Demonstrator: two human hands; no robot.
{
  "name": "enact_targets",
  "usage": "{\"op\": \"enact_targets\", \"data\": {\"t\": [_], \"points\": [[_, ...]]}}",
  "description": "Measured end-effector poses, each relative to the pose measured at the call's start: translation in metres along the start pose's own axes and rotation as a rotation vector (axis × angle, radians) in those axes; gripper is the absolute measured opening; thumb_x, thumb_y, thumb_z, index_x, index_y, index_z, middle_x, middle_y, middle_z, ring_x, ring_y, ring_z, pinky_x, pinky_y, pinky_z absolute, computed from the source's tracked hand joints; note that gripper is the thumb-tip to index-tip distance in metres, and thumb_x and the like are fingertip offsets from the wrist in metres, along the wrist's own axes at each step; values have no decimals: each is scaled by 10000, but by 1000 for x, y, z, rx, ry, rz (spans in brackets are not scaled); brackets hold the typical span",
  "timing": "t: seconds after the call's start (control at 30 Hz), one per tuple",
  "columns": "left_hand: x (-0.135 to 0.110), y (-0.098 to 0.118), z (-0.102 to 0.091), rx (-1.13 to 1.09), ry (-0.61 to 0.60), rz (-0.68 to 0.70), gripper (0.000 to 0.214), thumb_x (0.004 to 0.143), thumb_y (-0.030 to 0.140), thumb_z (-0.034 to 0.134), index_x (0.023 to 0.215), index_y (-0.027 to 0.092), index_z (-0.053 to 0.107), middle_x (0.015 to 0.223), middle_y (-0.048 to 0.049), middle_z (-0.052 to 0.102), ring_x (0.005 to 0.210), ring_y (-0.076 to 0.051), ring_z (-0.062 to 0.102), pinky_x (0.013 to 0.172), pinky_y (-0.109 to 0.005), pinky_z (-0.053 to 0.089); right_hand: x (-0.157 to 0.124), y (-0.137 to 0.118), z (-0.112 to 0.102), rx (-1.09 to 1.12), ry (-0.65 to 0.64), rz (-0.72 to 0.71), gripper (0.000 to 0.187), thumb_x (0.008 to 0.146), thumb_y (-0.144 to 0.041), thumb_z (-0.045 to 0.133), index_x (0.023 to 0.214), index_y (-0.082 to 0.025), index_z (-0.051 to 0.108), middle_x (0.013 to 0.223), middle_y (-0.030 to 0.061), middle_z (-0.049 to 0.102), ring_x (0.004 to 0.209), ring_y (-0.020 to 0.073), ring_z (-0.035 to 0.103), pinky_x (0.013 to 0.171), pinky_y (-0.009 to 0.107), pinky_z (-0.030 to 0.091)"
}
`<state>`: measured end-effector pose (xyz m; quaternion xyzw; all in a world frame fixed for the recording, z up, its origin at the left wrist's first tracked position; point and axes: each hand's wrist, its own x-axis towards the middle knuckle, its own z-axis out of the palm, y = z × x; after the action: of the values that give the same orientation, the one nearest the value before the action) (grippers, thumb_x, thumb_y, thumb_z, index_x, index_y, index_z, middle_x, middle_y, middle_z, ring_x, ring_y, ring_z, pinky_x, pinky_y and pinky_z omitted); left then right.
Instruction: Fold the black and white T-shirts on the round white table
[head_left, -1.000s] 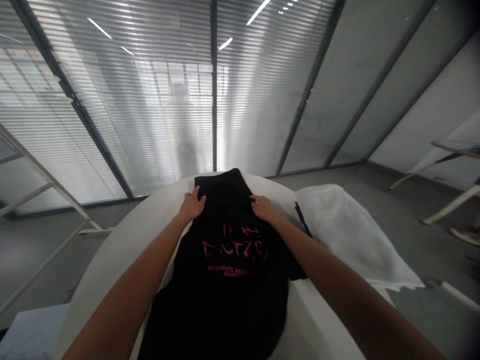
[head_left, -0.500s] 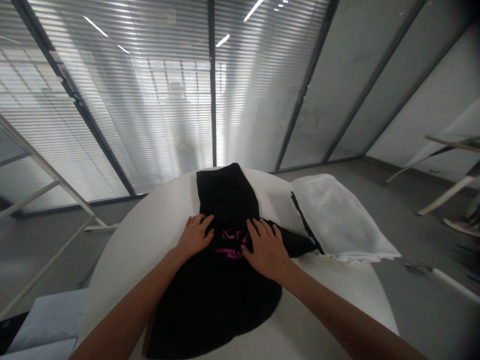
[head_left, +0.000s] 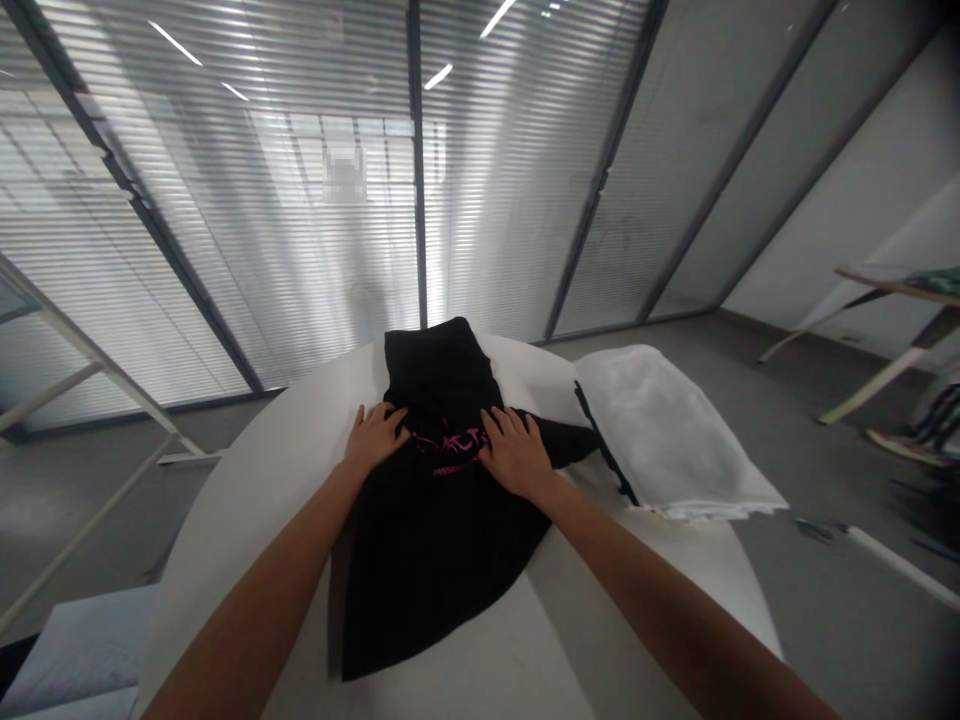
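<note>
At the far left, a pale metal frame with slanting bars [head_left: 97, 365] is standing on the grey floor [head_left: 247, 425], and flat whitish sheets [head_left: 94, 640] are lying low beside the round white tabletop [head_left: 225, 520]. The person's bare left hand [head_left: 373, 437] is resting palm down on the left edge of a black cloth garment with pink lettering [head_left: 442, 560]; its grip is spreading loosely over the fabric. The garment is lying in the middle of the tabletop, its narrower end reaching the far edge and its wide, slanting end pointing toward the person. The bare right hand [head_left: 517, 452] is lying palm down on the right side, partly covering the lettering, its grip also spreading, fingers apart. Beyond it, a black flap of the garment is extending right toward a folded white cloth with a dark strip along its left edge [head_left: 675, 430]; whether they are touching, I cannot tell. Farther right, a table with a brown edge [head_left: 892, 286] is standing on splayed pale legs.
</note>
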<state>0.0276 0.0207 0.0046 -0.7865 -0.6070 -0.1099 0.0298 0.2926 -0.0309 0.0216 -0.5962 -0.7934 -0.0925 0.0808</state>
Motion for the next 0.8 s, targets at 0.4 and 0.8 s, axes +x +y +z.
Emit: {"op": "enact_targets", "data": {"t": [0.4,0.8], "points": [[-63,12,-29,-199,10,4,390,900,359,449,1218,245,644,1201,-76,640,1112,-248,591,1035,-441,411,-72,-13,-29,24,-114,227,683,914,-490,459,1522,-255,254,1544,163,282,1389,393,244,987,618,330],[-93,-17,-36,-206,-113,-11,422,936,380,396,1329,324,541,1466,-42,475,1360,-265,405,1129,-654,124,-78,13,-50,168,-178,168,210,932,-298,445,994,-203,622,1025,94,619,987,232,594,845,325,443]]}}
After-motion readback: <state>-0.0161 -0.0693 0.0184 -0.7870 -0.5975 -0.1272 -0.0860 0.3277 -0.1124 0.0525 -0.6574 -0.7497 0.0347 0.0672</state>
